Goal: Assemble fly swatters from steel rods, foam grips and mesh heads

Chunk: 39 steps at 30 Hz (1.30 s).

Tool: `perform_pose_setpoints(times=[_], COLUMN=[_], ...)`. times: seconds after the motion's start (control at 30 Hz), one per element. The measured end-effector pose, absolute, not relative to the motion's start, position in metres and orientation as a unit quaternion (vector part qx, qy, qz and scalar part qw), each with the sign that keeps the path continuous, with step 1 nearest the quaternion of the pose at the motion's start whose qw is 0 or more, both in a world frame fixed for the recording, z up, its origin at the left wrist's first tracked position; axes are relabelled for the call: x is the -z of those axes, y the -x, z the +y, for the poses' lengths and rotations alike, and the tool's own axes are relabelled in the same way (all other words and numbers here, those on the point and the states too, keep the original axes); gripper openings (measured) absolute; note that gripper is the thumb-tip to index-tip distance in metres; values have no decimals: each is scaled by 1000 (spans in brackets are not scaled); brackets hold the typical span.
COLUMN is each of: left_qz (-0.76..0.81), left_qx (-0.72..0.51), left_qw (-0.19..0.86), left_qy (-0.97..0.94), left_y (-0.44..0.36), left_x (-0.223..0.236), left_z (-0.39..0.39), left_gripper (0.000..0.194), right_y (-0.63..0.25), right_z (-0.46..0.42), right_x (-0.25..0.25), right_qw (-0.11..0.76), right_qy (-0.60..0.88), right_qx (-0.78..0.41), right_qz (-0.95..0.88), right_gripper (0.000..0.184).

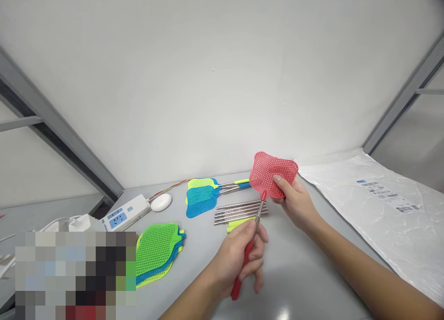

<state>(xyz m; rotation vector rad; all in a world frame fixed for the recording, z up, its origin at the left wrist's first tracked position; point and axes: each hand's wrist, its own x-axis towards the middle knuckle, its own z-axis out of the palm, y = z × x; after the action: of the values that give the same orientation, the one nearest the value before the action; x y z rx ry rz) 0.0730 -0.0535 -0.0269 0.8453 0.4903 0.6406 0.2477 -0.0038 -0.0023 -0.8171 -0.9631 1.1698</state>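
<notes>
A red fly swatter (265,172) is held up in front of me, its perforated head at the top and its metal rod slanting down to a red grip. My left hand (239,255) is wrapped round the red grip and the lower end of the rod. With thumb in front and fingers behind, my right hand (293,195) pinches the right side of the swatter's head. Behind the hands lie several metal rods (236,212) side by side, with yellow-green grips (239,224) just in front of them, partly hidden by my left hand.
Blue and yellow swatters with rods (203,200) lie near the wall. A stack of green, blue and yellow swatter heads (157,248) is at left. Beyond are a power strip (128,212) and a white round device (161,202). A white plastic bag (374,213) covers the right side.
</notes>
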Motion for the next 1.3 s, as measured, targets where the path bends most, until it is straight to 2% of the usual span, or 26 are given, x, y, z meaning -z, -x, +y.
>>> perform_pose_setpoints(times=[0.37,0.6,0.97,1.3], left_qz=[208,205,104,102], left_qx=[-278,-264,-214,-185], left_qw=[859,868,923,942], left_qy=[-376,-368,-304,-260], left_y=[-73,-73,-70,-68], left_x=[29,31,38,40], left_z=[-53,-55,-48,-46], left_gripper=[45,43,45,47], right_y=[-247,-246,-242,-240], right_z=[-7,-7,-9,-6], right_x=[-2,1,2,8], right_qw=[646,642,639,614], right_qy=[314,311,325,329], right_qx=[-555,-558,-575,-596], right_qz=[-419,-424,-395,-399], right_gripper=[20,21,25,31])
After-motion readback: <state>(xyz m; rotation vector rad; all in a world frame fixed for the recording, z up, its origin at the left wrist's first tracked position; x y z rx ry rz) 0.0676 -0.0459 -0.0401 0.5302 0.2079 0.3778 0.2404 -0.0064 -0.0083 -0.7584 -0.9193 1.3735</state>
